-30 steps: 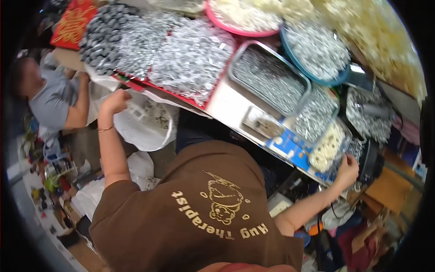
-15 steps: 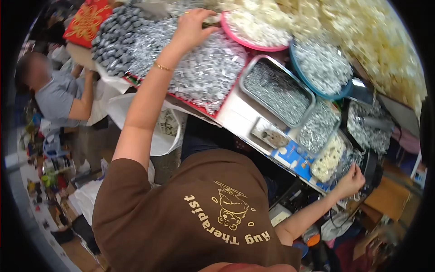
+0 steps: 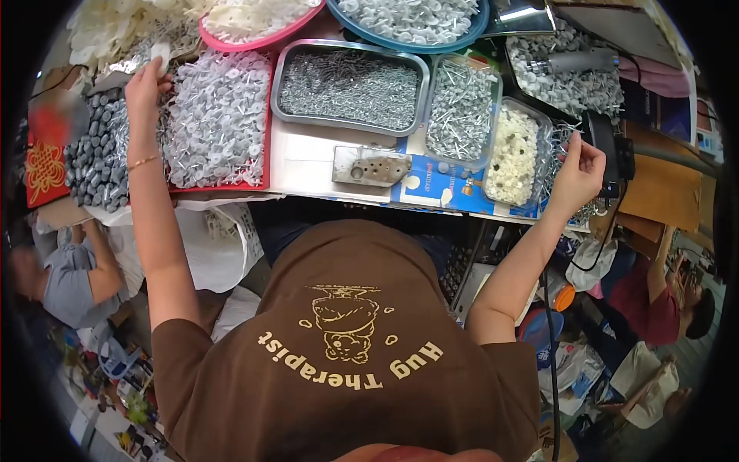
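My left hand (image 3: 145,96) is raised at the back left corner of a red tray (image 3: 268,127) heaped with clear-white plastic pieces and metal pins. Between its fingertips I pinch a small white piece (image 3: 160,54). Dark grey, rounded pieces (image 3: 98,150) lie in a heap to its left. My right hand (image 3: 579,175) is at the table's right end, above a loose pile of silver nails or screws (image 3: 548,163). Thumb and forefinger are pressed together there; what they hold, if anything, is too small to make out. A clear tub of cream-coloured bits (image 3: 511,158) sits just left of it.
Across the table stand a metal tray (image 3: 281,81) of small nails, a clear tub of screws (image 3: 462,108), a pink basin (image 3: 231,45) and a blue basin (image 3: 416,48). A perforated metal block (image 3: 371,166) lies near the front edge. Other people sit at both sides.
The view has swung round, levelling the table. My left hand has gone from beside the pink basin to the red tray's back left corner. My right hand remains by the metal pile.
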### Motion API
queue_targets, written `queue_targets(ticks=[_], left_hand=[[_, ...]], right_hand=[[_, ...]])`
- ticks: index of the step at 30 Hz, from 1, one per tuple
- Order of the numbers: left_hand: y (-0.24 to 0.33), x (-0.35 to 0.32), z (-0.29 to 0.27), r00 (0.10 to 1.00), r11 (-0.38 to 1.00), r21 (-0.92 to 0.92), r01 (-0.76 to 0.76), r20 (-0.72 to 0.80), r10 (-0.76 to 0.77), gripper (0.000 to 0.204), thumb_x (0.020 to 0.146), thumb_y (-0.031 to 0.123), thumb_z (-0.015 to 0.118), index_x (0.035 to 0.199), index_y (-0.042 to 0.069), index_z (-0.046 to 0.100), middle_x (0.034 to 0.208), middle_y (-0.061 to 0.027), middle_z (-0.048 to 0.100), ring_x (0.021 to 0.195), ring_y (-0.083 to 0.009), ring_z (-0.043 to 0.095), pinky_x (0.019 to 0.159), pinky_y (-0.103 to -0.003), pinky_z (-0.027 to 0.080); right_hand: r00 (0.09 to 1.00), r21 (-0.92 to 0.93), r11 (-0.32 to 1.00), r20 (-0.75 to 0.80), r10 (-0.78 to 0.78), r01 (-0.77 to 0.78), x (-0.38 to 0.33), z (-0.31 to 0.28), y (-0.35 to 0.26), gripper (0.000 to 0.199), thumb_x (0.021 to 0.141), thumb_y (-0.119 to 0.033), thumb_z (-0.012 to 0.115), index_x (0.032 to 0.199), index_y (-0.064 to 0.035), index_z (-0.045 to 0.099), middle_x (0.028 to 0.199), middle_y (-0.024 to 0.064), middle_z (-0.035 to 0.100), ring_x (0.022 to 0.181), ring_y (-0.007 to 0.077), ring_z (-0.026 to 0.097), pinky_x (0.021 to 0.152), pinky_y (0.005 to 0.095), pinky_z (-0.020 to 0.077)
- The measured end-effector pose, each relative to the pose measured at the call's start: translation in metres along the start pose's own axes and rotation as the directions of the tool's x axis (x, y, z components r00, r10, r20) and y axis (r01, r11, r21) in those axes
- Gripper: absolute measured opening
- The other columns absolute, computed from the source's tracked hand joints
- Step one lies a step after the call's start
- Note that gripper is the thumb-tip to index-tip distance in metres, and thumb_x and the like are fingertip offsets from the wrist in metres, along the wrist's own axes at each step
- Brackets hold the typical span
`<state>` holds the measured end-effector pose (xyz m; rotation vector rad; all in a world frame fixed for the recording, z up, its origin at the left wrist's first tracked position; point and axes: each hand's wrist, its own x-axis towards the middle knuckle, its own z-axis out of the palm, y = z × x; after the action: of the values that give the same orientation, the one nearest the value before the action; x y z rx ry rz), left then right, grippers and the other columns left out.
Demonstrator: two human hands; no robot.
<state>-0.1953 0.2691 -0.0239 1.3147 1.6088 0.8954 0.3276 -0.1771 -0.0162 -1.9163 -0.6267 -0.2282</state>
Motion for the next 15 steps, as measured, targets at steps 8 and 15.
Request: queue_targets(ticks=[8,15], left_hand=[[0.006,-0.129,0.028,0.806,0.807,0.038,-0.589,0.094,0.584,0.022,0.097,0.011,0.063,0.113,-0.002,0.071,0.114,-0.0124,0.073,0.098,-0.0209,0.071,0.088,-0.034,0.056],[0.0,-0.293,0.137,0.282,0.45,-0.144,-0.881,0.605,0.745,0.034,0.078,0.006,0.076,0.111,0.013,0.075,0.132,-0.0124,0.064,0.103,-0.0303,0.064,0.086,-0.039,0.052]], right_hand=[[0.998,0.283,0.957,0.026,0.057,-0.062,-0.019,-0.017,-0.056,0.018,0.103,-0.013,0.06,0.099,0.0054,0.061,0.101,0.0206,0.072,0.083,0.0193,0.071,0.08,0.0314,0.061],[0.771,0.587,0.664,0.636,-0.023,-0.464,-0.097,0.042,-0.099,0.023,0.108,-0.017,0.049,0.098,0.002,0.057,0.1,0.0147,0.066,0.087,0.0206,0.067,0.088,0.0397,0.0588]])
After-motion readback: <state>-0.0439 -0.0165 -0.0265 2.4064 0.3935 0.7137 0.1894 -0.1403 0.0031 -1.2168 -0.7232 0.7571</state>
